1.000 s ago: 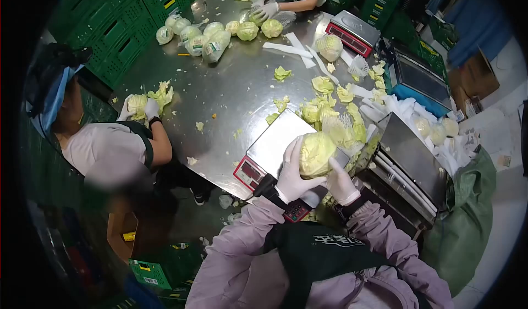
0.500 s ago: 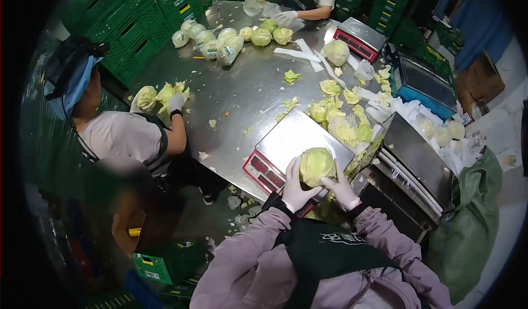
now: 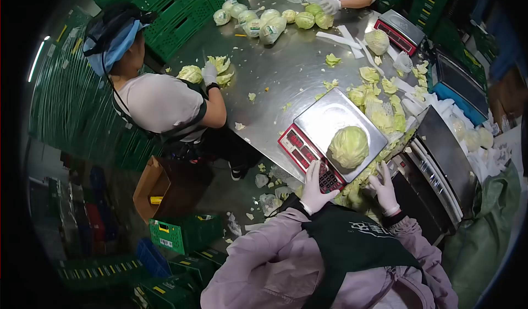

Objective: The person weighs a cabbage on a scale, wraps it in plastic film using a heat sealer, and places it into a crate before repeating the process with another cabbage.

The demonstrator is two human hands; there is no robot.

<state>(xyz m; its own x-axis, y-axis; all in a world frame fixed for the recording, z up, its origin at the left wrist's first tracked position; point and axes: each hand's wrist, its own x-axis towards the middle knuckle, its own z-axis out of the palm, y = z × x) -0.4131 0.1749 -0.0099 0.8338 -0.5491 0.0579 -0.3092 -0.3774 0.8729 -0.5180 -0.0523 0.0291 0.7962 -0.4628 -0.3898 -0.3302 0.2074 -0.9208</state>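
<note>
Now the cabbage [image 3: 348, 146] sits alone on the steel pan of the scale [image 3: 330, 123] at the near edge of the table [image 3: 275, 83], with neither of the hands touching it. The left hand [image 3: 316, 186], gloved and spread open, rests its fingertips on the scale's red keypad; the right hand [image 3: 384, 188], also open and holding nothing, hangs just off the pan's near corner, over loose trimmings. A heap of cut leaves [image 3: 379, 108] crowds the table's right edge beside the scale (white net sleeves are mixed in), and a steel machine [image 3: 440, 160] stands close on the right. Across the table, a co-worker in a blue visor [image 3: 113, 45] handles another cabbage [image 3: 191, 73] at the left edge, and bagged heads [image 3: 258, 20] lie toward the far edge near a second scale [image 3: 399, 29].

Half a second ago both hands cupped the cabbage on the pan; they have since let go and drawn back toward the body.
</note>
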